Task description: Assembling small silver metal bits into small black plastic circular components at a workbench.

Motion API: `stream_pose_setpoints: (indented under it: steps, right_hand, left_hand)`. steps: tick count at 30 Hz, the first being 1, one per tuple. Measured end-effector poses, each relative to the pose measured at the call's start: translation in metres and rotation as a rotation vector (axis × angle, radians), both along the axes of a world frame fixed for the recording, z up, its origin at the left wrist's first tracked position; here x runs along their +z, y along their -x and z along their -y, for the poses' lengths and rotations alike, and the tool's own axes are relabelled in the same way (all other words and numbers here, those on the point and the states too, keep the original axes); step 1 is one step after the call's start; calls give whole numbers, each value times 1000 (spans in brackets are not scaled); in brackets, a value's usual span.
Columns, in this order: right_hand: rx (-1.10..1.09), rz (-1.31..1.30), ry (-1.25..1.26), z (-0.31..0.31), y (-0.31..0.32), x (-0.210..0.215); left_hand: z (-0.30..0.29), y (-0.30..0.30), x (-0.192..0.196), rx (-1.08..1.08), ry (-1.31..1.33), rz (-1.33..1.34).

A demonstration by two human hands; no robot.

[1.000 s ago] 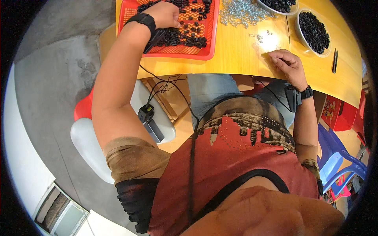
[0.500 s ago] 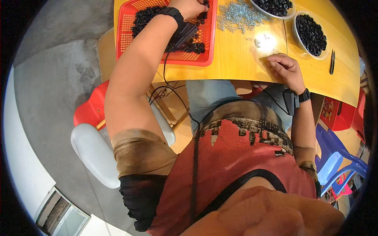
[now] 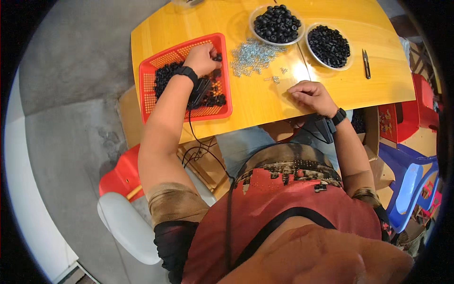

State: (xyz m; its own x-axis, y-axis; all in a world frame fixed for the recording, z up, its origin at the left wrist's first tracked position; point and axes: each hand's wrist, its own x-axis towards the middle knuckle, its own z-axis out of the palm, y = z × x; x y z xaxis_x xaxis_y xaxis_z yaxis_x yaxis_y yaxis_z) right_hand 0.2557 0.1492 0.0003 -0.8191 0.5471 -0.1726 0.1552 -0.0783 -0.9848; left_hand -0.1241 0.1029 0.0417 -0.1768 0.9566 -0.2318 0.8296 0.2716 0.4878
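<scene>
My left hand (image 3: 202, 60) reaches into the red plastic basket (image 3: 227, 97), its fingers bent down and closed around a small black part (image 3: 218, 57) by the basket's right wall. Fingers partly hide that piece. More small black parts (image 3: 165, 78) are heaped along the basket's left side and near its front. My right hand (image 3: 314, 98) rests at the table's front edge with thumb and fingers curled together; whatever they might hold is hidden. Just beyond it lie a few small silver metal pieces (image 3: 275, 79). A larger pile of them (image 3: 253, 57) spreads to the basket's right.
Two clear round bowls, one of black rounded pieces (image 3: 278, 26) and one of smaller black rings (image 3: 328, 47), stand on the yellow table (image 3: 378, 92). Black-handled snips (image 3: 366, 65) lie at the right. A black cable (image 3: 193, 130) hangs from my left wrist. Blue chairs (image 3: 406, 189) are at the right.
The view has shifted, so the table and basket show lower and farther left. My left hand stays in the basket at its right side. My right hand keeps its curled pose at the table edge.
</scene>
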Motion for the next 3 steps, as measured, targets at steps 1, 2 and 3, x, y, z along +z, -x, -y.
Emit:
stream_pose_setpoints:
  steps: [1, 2, 3]
  right_hand:
    - [-9, -3, -5, 0, 0, 0]
    - [-10, -5, 18, -2, 0, -1]
    - [-6, -6, 39, -4, 1, -2]
  left_hand:
    - [-1, 0, 1, -15, 20, -11]
    - [-4, 0, 1, -16, 28, -25]
    - [-5, 0, 2, -13, 33, -39]
